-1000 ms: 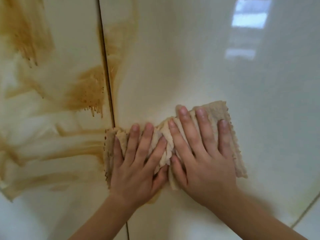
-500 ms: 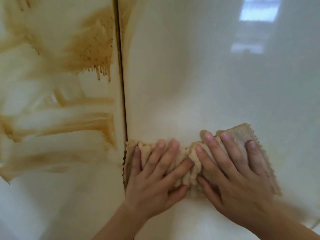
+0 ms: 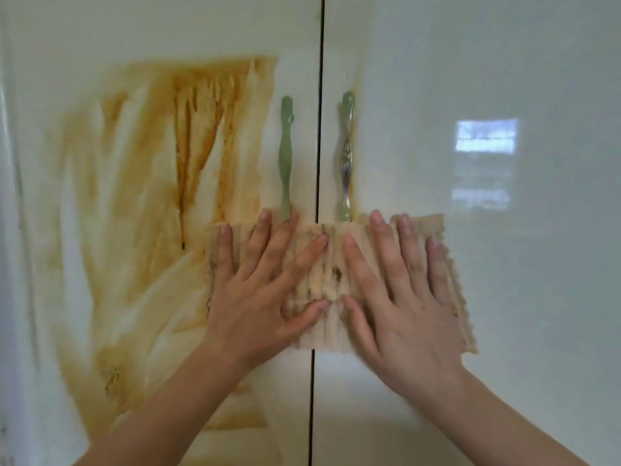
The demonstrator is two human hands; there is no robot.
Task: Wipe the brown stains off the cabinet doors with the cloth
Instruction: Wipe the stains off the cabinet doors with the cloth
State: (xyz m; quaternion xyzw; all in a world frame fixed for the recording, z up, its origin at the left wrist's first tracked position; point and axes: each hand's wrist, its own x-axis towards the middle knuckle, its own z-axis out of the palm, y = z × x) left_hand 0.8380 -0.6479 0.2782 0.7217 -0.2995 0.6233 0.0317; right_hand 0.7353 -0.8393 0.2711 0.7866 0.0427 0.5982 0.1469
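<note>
While fingers [image 3: 384,250] lay straight and spread, a left hand [image 3: 255,297] and right hand [image 3: 403,307] pressed the bunched cloth [image 3: 322,280] across the seam between the cabinet doors [image 3: 437,79], just below their handles [image 3: 286,153]; brown stains [image 3: 195,136] streaked the panel left of the left hand.

Cloth [image 3: 331,280] slid up & L, reaching handles [image 3: 286,153].

Glossy cream cabinet doors [image 3: 504,297] carried brown stains [image 3: 188,136] smeared over the left one, a left handle [image 3: 286,153] and right handle [image 3: 346,156] flanking the seam [image 3: 320,95], and the cloth [image 3: 331,284] flat across both.
</note>
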